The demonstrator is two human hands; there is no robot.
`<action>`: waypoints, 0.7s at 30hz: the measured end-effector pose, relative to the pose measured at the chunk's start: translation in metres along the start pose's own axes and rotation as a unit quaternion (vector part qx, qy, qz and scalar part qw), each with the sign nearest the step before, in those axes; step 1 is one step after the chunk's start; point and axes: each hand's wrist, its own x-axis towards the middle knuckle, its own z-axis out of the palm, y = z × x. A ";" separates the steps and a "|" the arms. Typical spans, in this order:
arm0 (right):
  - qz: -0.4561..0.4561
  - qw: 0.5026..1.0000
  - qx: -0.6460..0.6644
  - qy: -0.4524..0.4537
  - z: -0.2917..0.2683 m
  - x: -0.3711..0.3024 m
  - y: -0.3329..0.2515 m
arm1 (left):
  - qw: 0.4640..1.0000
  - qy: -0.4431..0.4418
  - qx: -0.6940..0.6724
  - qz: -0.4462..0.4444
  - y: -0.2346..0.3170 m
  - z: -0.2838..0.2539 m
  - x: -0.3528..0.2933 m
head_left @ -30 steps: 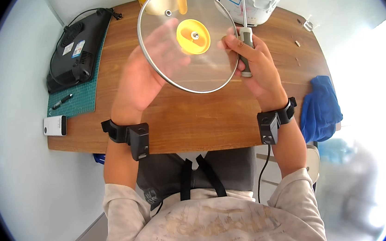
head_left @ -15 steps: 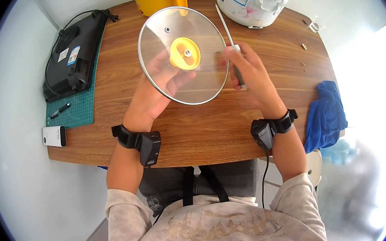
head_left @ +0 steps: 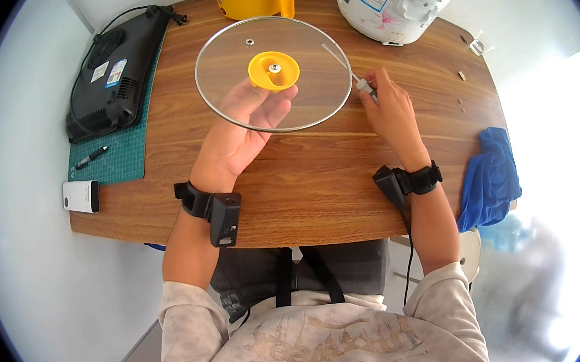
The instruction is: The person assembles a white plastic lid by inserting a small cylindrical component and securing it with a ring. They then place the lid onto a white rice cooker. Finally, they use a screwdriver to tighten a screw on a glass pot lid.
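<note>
My left hand (head_left: 233,134) grips the yellow knob (head_left: 274,78) of a round glass lid (head_left: 226,65) from below, and its fingers show through the glass. The lid has a metal rim, a small vent hole and a screw at the middle of the knob; its underside is turned up toward me. To the right, my right hand (head_left: 393,112) is closed around a screwdriver (head_left: 365,88) with a grey and white handle. Its thin shaft points up and left, partly behind the lid's right edge. Most of the handle is hidden in my fingers.
Along the back stand a yellow pot (head_left: 255,1) and a white rice cooker (head_left: 395,7). On the left, a black flat appliance with a cord (head_left: 110,93) lies on a green mat (head_left: 127,158) near a pen (head_left: 91,158) and a white power bank (head_left: 82,197). A blue cloth (head_left: 489,179) hangs at the right edge.
The lid has tilted flatter in my left hand. My right hand has moved slightly right with the screwdriver, whose shaft now slants left behind the lid's rim.
</note>
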 end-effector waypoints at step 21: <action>0.049 0.976 0.194 0.088 -0.039 0.001 -0.047 | 0.998 -0.011 0.067 -0.008 -0.004 0.008 -0.002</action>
